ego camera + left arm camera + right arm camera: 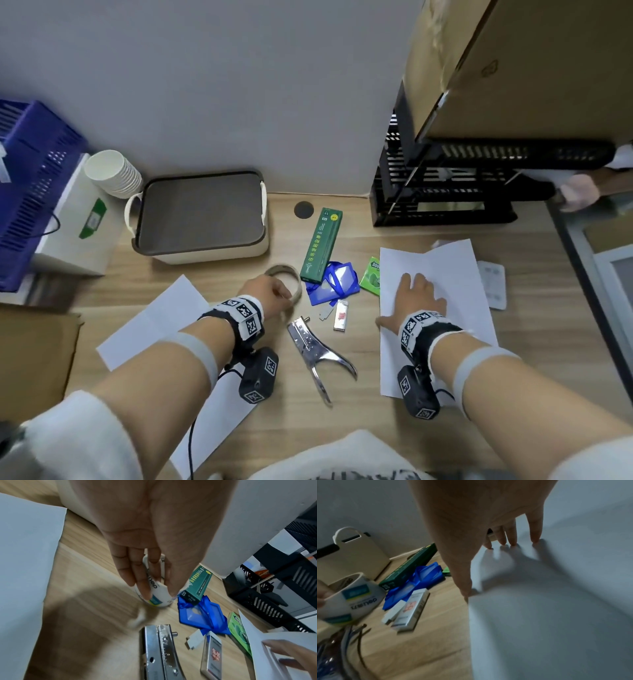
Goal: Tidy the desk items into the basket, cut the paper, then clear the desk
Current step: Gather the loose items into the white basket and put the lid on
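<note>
White tape roll, centre frame, is pinched by the left hand fingers. The right hand lies flat, fingers spread, on paper. Tidying is judged begun; next, the roll needs lifting to the basket, upper left.

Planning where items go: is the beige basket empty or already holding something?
Empty: the head view shows only the bare dark bottom of the basket.

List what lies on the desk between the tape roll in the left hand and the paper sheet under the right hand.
In the head view: green pencil box, blue badge holder, green gum pack, lighter, small white piece.
</note>
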